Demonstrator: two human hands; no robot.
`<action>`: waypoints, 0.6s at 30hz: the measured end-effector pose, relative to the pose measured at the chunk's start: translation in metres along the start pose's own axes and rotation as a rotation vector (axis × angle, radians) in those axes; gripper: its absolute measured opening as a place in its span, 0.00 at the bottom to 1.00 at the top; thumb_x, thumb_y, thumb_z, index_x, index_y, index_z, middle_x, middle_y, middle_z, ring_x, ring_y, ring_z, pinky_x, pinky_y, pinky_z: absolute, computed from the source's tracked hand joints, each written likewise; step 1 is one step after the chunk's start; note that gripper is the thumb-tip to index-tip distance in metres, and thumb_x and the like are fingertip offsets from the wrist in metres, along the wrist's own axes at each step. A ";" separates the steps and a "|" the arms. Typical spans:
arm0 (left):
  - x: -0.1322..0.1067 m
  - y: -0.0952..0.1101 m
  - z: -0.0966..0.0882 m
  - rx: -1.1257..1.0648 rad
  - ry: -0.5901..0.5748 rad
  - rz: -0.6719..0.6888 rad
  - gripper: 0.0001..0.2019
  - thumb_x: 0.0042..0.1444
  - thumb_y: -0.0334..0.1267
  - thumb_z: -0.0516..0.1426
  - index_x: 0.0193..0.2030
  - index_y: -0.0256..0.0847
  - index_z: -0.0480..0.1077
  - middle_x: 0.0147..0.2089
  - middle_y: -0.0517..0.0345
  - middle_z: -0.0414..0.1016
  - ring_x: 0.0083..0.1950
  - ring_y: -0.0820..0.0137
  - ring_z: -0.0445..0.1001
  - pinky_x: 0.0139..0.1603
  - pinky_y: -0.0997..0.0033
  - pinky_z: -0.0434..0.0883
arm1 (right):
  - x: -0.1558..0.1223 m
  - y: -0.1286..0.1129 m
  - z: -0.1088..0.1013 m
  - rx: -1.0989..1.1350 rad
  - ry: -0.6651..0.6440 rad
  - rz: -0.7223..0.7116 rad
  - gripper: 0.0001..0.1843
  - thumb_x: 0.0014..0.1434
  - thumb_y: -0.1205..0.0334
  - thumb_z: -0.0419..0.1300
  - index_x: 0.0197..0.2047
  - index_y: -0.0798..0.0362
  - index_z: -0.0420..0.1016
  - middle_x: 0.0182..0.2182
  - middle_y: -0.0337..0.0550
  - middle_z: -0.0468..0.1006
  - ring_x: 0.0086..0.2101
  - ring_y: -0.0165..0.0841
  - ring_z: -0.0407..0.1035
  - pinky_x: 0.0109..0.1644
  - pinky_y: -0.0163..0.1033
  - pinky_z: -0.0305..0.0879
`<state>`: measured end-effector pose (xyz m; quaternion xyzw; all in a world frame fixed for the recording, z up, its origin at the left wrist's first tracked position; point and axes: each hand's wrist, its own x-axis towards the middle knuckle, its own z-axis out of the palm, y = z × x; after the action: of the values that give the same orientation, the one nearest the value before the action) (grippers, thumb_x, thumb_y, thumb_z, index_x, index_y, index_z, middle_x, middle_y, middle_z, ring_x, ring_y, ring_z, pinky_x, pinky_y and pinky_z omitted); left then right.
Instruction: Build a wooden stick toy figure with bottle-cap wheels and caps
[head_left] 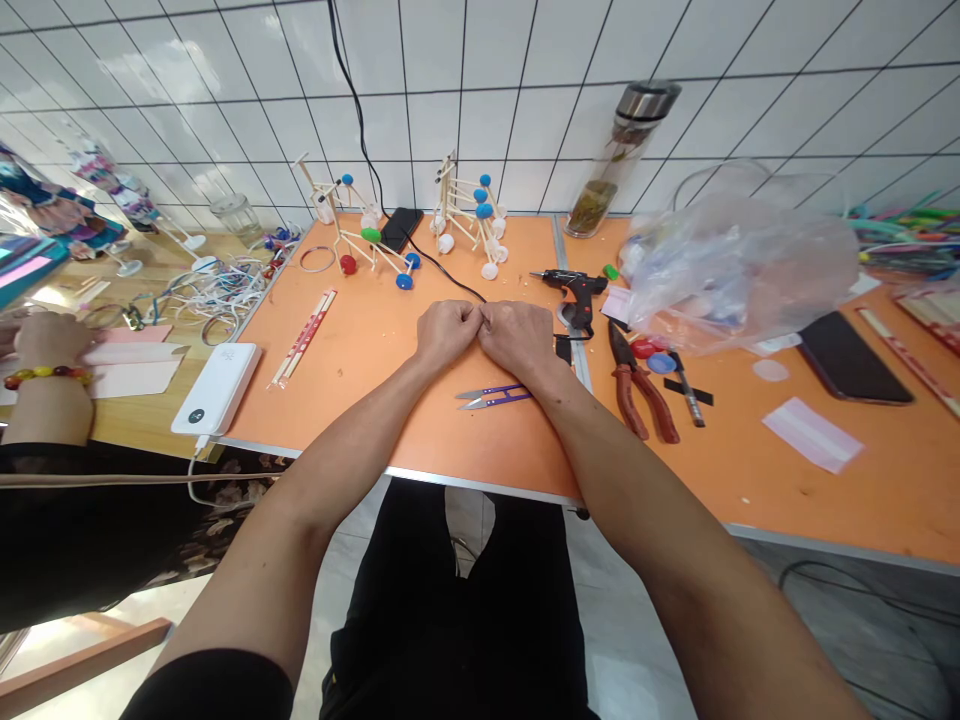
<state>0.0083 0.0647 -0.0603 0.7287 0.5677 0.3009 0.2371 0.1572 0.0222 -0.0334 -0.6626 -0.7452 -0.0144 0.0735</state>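
Note:
My left hand [448, 330] is closed in a fist on the orange table [360, 400]. Against it rests my right hand [519, 338], also closed, with the knuckles touching near the middle. Nothing shows sticking out of either fist; the palms are hidden. Just below the hands lie purple-handled thread snips [491, 398], partly covered by my right wrist. A black hot glue gun [576, 292] lies to the right of my right hand. Behind the hands stand two stick frames with bottle-cap wheels, the left frame [360, 240] and the right frame [469, 215].
Red-handled pliers [624, 375], a marker [686, 388], a plastic bag [739, 270] and a phone [855, 355] lie to the right. A glass bottle [619, 165] stands at the wall. Leftward are packaged chopsticks [304, 338], a white power bank [217, 388] and another person's hand [52, 342].

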 end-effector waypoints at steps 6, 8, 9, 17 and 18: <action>-0.001 0.001 -0.001 -0.017 0.000 -0.003 0.31 0.81 0.39 0.62 0.23 0.46 0.57 0.27 0.59 0.67 0.35 0.64 0.66 0.42 0.55 0.54 | -0.001 0.000 0.000 0.005 0.009 0.000 0.25 0.85 0.66 0.55 0.65 0.51 0.96 0.61 0.60 0.96 0.61 0.57 0.90 0.45 0.51 0.52; -0.001 0.001 -0.001 -0.016 0.000 0.001 0.31 0.81 0.40 0.62 0.23 0.47 0.58 0.27 0.59 0.68 0.35 0.63 0.67 0.42 0.55 0.54 | -0.001 0.001 0.000 0.010 0.009 0.000 0.25 0.85 0.66 0.54 0.65 0.51 0.96 0.61 0.60 0.96 0.61 0.57 0.90 0.46 0.51 0.53; -0.001 0.001 -0.001 -0.012 -0.001 0.002 0.30 0.81 0.40 0.62 0.23 0.47 0.58 0.28 0.59 0.69 0.35 0.63 0.68 0.42 0.55 0.54 | -0.001 0.001 0.000 0.011 0.008 0.001 0.26 0.85 0.66 0.54 0.65 0.51 0.96 0.61 0.61 0.96 0.61 0.57 0.90 0.46 0.51 0.53; 0.000 0.002 -0.001 0.034 0.015 -0.008 0.29 0.82 0.40 0.62 0.25 0.47 0.59 0.30 0.57 0.75 0.38 0.61 0.73 0.42 0.56 0.56 | 0.000 0.002 0.002 -0.006 0.024 -0.002 0.26 0.87 0.64 0.53 0.64 0.51 0.96 0.61 0.59 0.97 0.60 0.56 0.90 0.46 0.51 0.55; 0.001 0.001 -0.002 0.044 0.036 -0.014 0.28 0.82 0.41 0.62 0.26 0.47 0.60 0.32 0.56 0.78 0.40 0.60 0.75 0.42 0.56 0.57 | 0.000 0.001 0.002 -0.010 0.026 -0.002 0.27 0.88 0.63 0.52 0.64 0.51 0.96 0.61 0.60 0.97 0.60 0.56 0.91 0.46 0.51 0.55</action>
<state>0.0083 0.0649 -0.0581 0.7242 0.5833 0.2998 0.2130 0.1581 0.0224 -0.0358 -0.6620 -0.7448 -0.0267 0.0802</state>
